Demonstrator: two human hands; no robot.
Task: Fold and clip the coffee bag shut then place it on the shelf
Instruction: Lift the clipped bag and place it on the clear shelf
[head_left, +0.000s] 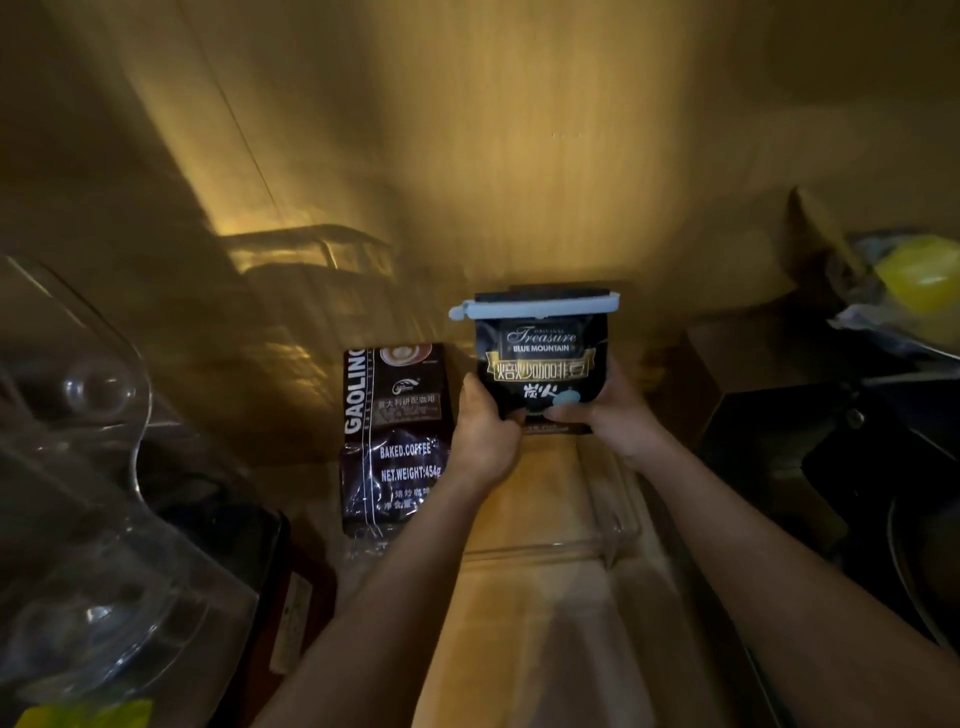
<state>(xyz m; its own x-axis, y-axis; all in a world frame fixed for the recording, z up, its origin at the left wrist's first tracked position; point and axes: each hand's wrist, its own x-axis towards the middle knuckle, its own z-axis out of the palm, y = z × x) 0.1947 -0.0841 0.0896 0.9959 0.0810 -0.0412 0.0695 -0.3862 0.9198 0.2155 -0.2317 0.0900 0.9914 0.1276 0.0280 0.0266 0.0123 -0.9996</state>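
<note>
At the back of the dim wooden shelf (545, 597), against the lit wood-grain wall, you hold the coffee bag (543, 364) upright in both hands. Its black front reads "Treasure" in script with "BLUE MOUNTAIN" beneath, then a gold-framed band of Chinese characters and two more pale characters lower down; the small word above "Treasure" is too blurred to read. A pale blue clip (535, 307) runs across the folded top of the bag, its hinge end sticking out to the left.

Your left hand (485, 431) clasps the bag's lower left edge, thumb on the front. Your right hand (610, 410) grasps the lower right corner, thumb pressed across the bottom of the front. Both forearms reach forward and converge on the bag, bare to the frame's lower edge.

Just left of your left hand lies a second coffee package (395, 436), dark brown, with "GAOLIN" running up its side and "BAKED.COFFEE" and "NET.WEIGHT:454g" across it, plus Chinese lines.

Below the bag a clear plastic tray (618, 525) sits on the shelf. Clear glassware (78, 467) fills the left side, and something yellow in plastic wrap (919, 280) rests far right.
</note>
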